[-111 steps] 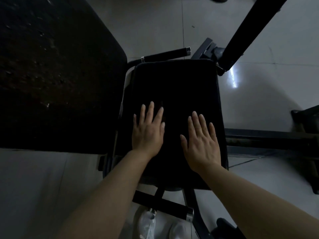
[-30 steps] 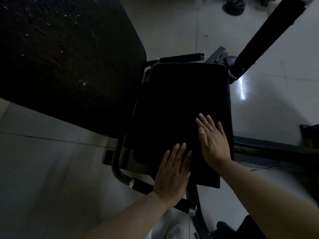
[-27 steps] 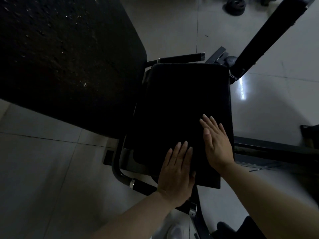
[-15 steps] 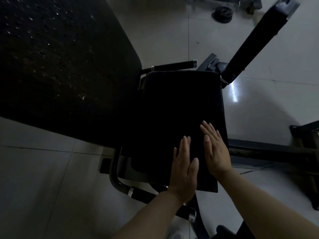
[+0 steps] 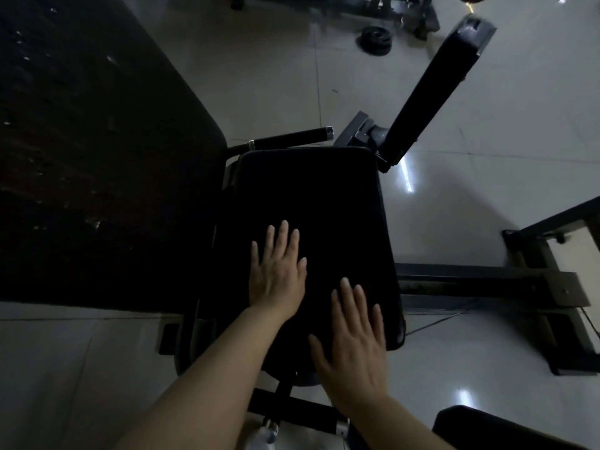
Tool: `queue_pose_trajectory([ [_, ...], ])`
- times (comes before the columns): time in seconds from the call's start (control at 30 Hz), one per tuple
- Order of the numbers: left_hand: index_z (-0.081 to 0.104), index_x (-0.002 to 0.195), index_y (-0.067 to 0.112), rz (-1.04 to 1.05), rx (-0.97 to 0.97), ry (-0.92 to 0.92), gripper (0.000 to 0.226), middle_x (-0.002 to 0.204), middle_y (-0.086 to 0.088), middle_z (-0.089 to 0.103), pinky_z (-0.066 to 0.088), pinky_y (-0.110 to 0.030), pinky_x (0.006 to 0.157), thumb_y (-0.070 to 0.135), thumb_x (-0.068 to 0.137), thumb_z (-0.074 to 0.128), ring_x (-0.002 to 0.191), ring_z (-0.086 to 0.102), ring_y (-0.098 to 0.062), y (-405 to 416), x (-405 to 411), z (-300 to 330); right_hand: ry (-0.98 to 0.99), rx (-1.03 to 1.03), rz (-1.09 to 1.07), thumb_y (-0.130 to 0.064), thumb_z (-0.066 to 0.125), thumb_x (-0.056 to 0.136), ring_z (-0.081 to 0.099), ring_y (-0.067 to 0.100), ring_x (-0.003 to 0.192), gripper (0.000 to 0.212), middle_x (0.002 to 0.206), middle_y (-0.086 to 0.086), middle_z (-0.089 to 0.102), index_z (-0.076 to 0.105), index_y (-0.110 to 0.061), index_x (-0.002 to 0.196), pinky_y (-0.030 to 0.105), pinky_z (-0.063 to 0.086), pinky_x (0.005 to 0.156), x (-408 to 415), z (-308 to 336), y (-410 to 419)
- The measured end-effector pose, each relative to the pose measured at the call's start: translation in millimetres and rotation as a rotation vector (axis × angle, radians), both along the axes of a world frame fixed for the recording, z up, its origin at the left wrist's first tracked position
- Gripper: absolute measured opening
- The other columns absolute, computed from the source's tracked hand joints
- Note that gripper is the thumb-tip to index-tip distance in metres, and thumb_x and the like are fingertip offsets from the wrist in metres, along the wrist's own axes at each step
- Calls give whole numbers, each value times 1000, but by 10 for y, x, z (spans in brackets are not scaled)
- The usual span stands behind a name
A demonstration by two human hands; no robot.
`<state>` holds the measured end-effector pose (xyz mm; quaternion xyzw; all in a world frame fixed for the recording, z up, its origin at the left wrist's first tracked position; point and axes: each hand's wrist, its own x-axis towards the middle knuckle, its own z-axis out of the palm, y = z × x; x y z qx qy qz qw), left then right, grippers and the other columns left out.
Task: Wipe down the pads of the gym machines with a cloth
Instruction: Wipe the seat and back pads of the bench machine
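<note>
A black padded seat point(image 5: 311, 196) of a gym machine lies below me, dark and hard to read. My left hand point(image 5: 276, 271) rests flat on the seat's middle left, fingers spread. Flat on the seat's near right corner is my right hand point(image 5: 354, 345), fingers apart too. I cannot make out a cloth; the surface under both palms is black all over. A long black pad point(image 5: 431, 86) on an arm angles up at the far right.
A large black back pad point(image 5: 81, 141) fills the left. A handle bar point(image 5: 292, 139) sticks out behind the seat, another handle point(image 5: 302, 414) near my feet. A steel frame point(image 5: 487, 287) runs right. A weight plate point(image 5: 376, 40) lies on the tiled floor.
My left hand has slid up and left from the seat's near edge to its middle left. My right hand has drawn back toward the near right corner. The hands are now apart.
</note>
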<state>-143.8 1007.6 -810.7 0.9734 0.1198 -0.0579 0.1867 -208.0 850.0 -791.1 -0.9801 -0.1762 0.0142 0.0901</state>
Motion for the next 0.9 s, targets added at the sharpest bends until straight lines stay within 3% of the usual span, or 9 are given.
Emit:
queue_pose_trajectory([
  [0.07, -8, 149, 24, 11, 26, 34, 58, 158, 3, -17, -10, -43, 117, 44, 99, 13, 144, -19, -16, -34, -6, -22, 24, -87, -29, -60, 32, 88, 12, 23, 145, 75, 156, 8, 21, 26, -12, 146, 44, 13, 112, -34, -86, 30],
  [0.17, -8, 150, 22, 36, 46, 57, 60, 158, 0, -17, -11, -46, 117, 46, 98, 13, 144, -19, -18, -86, 51, -22, 29, -100, -47, -56, 20, 95, 14, 24, 144, 67, 155, 9, 24, 28, -13, 145, 44, 11, 113, 1, -101, 70],
  [0.23, -6, 150, 18, 38, 69, 71, 62, 158, -3, -17, -10, -46, 117, 46, 98, 13, 144, -18, -19, -120, 110, -13, 28, -85, -27, -51, 26, 95, 17, 23, 143, 61, 153, 8, 28, 35, -15, 143, 45, 13, 113, 27, -97, 67],
  [0.43, -7, 150, 16, 41, 107, 62, 66, 158, -3, -15, -7, -45, 118, 49, 94, 5, 145, -17, -18, -150, 139, -30, -12, -76, 240, -52, 35, 93, 25, 21, 141, 59, 151, 5, 34, 40, -19, 142, 44, 20, 112, 171, -96, -244],
  [0.57, -5, 151, 16, 27, 97, 51, 68, 159, -2, -14, -6, -45, 118, 49, 92, 4, 145, -16, -18, -144, 131, -22, -36, -138, 328, -54, 27, 97, 24, 22, 141, 60, 151, 7, 32, 33, -15, 143, 44, 20, 113, 294, -45, -656],
  [0.67, -4, 151, 16, 27, 89, 41, 68, 159, -2, -14, -6, -45, 118, 49, 93, 7, 145, -15, -17, -136, 134, -23, 9, -117, 271, -55, 25, 98, 17, 25, 144, 65, 154, 10, 22, 24, -13, 146, 43, 18, 115, 300, -25, -903],
  [0.8, -8, 150, 15, 26, 84, 39, 69, 158, -3, -17, -6, -45, 118, 49, 91, 2, 144, -18, -18, -160, 131, 2, 145, -21, -22, -57, 16, 98, 5, 29, 145, 69, 157, 13, 10, 10, -12, 149, 40, 15, 118, 257, 5, -719],
  [0.9, -9, 148, 15, 32, 83, 5, 69, 157, -3, -16, -6, -44, 118, 52, 89, -6, 144, -17, -18, -164, 114, -25, 244, 53, -165, -61, 5, 90, -18, 24, 143, 74, 153, 5, -23, -13, -16, 145, 39, 5, 119, 615, 80, -444],
])
